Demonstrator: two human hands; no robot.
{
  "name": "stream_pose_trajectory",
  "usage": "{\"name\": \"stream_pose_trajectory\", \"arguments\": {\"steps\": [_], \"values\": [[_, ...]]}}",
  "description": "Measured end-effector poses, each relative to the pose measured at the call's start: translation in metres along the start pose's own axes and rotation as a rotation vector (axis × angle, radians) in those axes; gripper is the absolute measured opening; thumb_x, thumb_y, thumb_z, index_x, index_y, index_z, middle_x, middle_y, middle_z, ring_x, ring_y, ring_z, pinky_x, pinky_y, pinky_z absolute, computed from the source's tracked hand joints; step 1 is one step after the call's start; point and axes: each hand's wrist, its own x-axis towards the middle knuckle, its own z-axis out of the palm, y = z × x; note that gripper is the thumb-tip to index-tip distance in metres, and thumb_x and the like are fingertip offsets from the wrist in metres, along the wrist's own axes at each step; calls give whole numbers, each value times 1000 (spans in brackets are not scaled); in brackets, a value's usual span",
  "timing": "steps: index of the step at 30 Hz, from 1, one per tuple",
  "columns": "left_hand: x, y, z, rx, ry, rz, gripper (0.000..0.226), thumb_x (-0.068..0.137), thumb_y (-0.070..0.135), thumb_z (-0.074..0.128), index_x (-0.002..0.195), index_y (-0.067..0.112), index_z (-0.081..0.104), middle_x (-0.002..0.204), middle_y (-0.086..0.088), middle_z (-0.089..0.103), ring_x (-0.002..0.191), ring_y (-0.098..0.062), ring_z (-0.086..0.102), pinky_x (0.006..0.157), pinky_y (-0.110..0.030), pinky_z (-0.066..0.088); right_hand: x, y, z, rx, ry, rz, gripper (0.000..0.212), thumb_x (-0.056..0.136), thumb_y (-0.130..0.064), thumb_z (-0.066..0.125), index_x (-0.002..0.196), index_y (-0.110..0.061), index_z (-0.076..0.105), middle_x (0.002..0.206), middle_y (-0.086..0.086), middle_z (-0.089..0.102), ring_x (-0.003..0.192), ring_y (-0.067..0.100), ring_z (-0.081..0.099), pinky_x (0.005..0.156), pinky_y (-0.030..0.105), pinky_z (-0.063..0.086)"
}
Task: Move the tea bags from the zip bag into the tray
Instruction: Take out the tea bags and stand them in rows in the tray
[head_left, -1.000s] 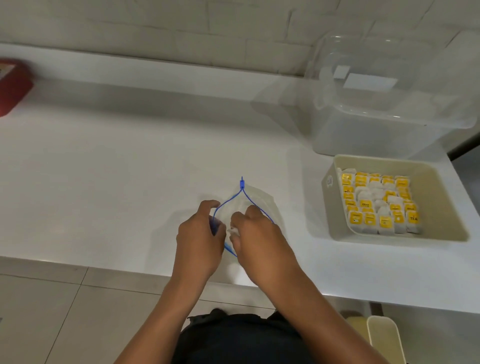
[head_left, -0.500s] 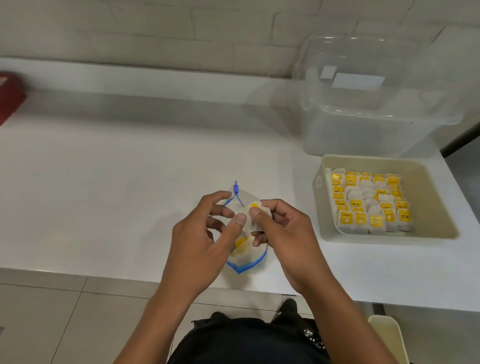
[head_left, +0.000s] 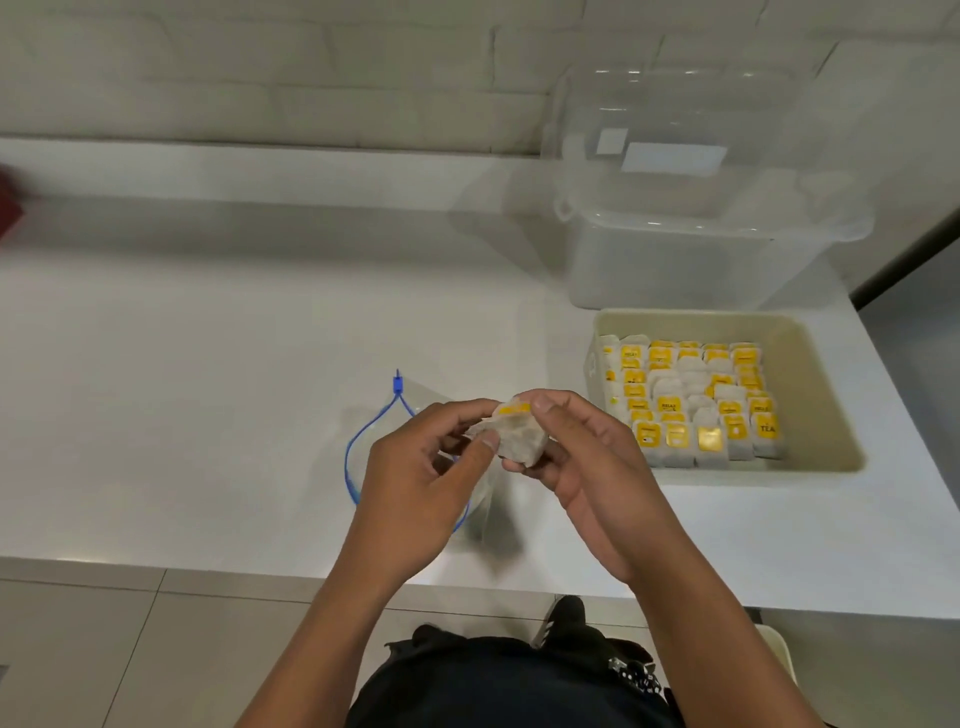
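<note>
Both hands pinch a small bunch of tea bags.

The right grip and left grip hold the tea bags above the open zip bag on the white surface; the tray sits well to the right.

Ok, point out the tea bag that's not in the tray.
The tea bag pinched between the left hand and right hand; the others sit packed in the tray.

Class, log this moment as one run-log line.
both hands hold tea bags | zip bag open on counter | tray part-filled
</note>
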Motion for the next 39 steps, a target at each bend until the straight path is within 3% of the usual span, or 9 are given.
{"name": "stream_pose_trajectory", "arguments": {"steps": [6, 10, 14, 18, 21, 26, 34, 39], "values": [[11, 7, 23, 1, -115, 30, 29, 94, 15, 67, 111, 39, 73, 100, 5, 73, 86, -21, 66, 83, -44, 56, -1, -13, -28, -70, 73, -5, 17, 96, -4, 59, 111, -8, 68, 94, 11, 69, 92, 23, 69, 77, 35, 56], [17, 14, 38, -29, -117, 23, 24, 92, 14, 70, 107, 32, 74, 93, 2, 72, 84, -21, 65, 79, -38, 55, 0, -21, -42, -135, 69, -50, 27, 97, -7, 59, 117, -22, 72, 92, 12, 62, 89, 23, 67, 76, 38, 57], [24, 18, 54, -47, -102, 42, 18, 92, 9, 68, 102, 24, 73, 88, 5, 72, 80, -16, 66, 73, -24, 53, 0, -30, -55, -209, 70, -89, 20, 98, -7, 59, 107, -16, 74, 96, 11, 70, 85, 23, 69, 76, 40, 58], [30, 22, 72, -31, -106, 47, 15, 92, 10, 70, 100, 22, 71, 87, 6, 71, 78, -15, 64, 70, -35, 54, 3, -37, -70, -258, 116, -108, 16, 97, -7, 60, 102, -15, 73, 98, 12, 73, 82, 26, 71, 70, 36, 59], [35, 23, 86, -8, -93, 48, 11, 92, 13, 70, 97, 23, 70, 87, 6, 71, 79, -18, 65, 72, -39, 55, 5, -43, -85, -281, 142, -112, 11, 96, -8, 62, 97, -13, 72, 96, 10, 72, 78, 25, 70, 73, 44, 61], [46, 25, 109, 12, -65, 56, 11, 92, 15, 70, 95, 25, 71, 86, 9, 71, 77, -14, 65, 69, -24, 54, 12, -54, -110, -268, 179, -126, 10, 95, -7, 64, 92, -13, 72, 93, 10, 72, 79, 24, 67, 77, 43, 58], [64, 27, 133, 98, 61, 50, 18, 92, 15, 69, 87, 32, 70, 81, 10, 69, 74, -10, 62, 64, -16, 50, 18, -77, -154, -146, 200, -122, 10, 92, 2, 64, 101, -2, 66, 96, 17, 71, 85, 31, 72, 83, 37, 58], [69, 34, 153, 90, 55, 46, 8, 92, 22, 68, 86, 26, 69, 84, 10, 69, 74, -12, 64, 65, -25, 51, 18, -87, -173, -143, 216, -99, 5, 94, -2, 63, 99, -3, 61, 95, 18, 72, 89, 35, 75, 71, 33, 60]]}}
